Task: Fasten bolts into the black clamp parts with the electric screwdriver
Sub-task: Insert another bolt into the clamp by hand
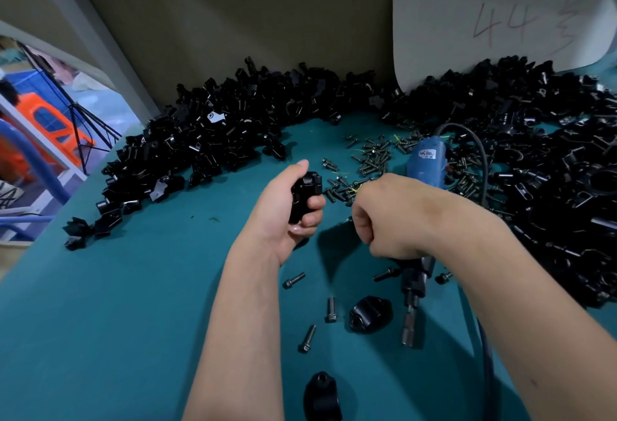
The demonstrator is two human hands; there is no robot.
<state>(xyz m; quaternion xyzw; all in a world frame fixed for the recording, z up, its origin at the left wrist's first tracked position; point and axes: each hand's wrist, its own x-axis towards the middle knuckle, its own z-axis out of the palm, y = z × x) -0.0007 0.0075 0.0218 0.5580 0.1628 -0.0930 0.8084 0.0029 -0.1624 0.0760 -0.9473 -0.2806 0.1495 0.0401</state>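
**Clamp part in one hand, screwdriver in the other, above a bolt-strewn surface**

The left hand [287,207] grips a black clamp part [305,195], thumb up along its far side and fingers curled round its near end. Just right of that clamp part, the right hand [387,217] is clenched around the electric screwdriver [425,167], whose blue body rises beyond the knuckles while its black nose and bit [410,320] point down toward the viewer.

Below the held clamp part, loose bolts [330,309] lie scattered, with a second clamp part [369,313] just left of the bit and a third [322,395] at the near edge of view. Beyond the held part lies a heap of bolts [367,160]. A thick bank of black parts [213,133] curves round the far side from left to right, and the screwdriver's cable [480,160] loops over its right portion.

The surface [133,303] is teal; bare room lies to the left of the held part. A beige wall stands behind, with a white card [484,10] leaning on it to the right. Beyond the surface's left edge, an orange crate [50,123] shows.
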